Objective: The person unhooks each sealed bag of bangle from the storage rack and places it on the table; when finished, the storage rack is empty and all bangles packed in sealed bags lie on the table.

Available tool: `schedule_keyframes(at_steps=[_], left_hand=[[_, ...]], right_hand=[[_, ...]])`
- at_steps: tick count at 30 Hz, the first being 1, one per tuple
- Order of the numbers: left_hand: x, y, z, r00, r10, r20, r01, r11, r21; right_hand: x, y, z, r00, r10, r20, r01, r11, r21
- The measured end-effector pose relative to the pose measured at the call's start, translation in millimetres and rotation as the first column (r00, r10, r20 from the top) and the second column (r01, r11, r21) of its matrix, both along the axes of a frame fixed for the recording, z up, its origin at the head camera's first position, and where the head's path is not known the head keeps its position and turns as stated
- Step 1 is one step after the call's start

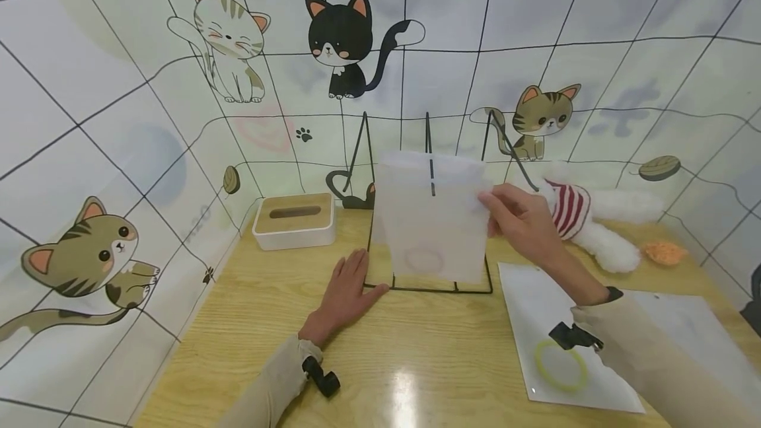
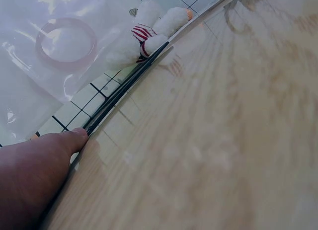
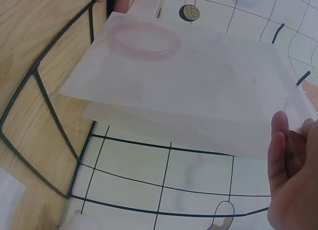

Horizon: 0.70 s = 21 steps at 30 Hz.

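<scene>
Bag with a pink ring inside hangs mid-rack above the worktop. Fingers of the right hand pinch its edge; those of the left hand lie straight, thumb touching the rack's base.

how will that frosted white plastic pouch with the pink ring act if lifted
The frosted white plastic pouch is probably light: it looks thin and translucent, and the right hand pinches only its edge. It likely flexes, though it hangs fairly flat. The pale pink ring inside may slide, with bare space above it.
</scene>
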<state>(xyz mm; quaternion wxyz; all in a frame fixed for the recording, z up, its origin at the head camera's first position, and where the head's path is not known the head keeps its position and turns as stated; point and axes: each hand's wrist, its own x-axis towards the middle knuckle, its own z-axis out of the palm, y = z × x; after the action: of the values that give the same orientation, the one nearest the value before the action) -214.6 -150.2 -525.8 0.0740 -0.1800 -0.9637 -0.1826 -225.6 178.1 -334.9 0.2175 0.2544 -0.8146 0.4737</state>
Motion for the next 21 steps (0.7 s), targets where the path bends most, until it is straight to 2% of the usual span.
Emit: schedule_keyframes(at_steps=[8,14,21], left_hand=[[-0.1,0,1.7,1.0,-0.006,-0.023,0.006,1.0,0.018],[0.6,-1,1.6,1.0,-0.003,-0.01,0.003,1.0,0.008],[1.2,0,1.9,1.0,0.001,0.027,-0.001,1.0,0.007]], right_hand=[[16.8,0,5.1,0.999,0.033,-0.035,-0.034,0.999,-0.017],[27.3,0,6.7,0.989,0.095,-0.116,-0.096,0.995,-0.004],[43.4,0,-2.7,0.979,0.152,-0.135,-0.153,0.988,0.005]])
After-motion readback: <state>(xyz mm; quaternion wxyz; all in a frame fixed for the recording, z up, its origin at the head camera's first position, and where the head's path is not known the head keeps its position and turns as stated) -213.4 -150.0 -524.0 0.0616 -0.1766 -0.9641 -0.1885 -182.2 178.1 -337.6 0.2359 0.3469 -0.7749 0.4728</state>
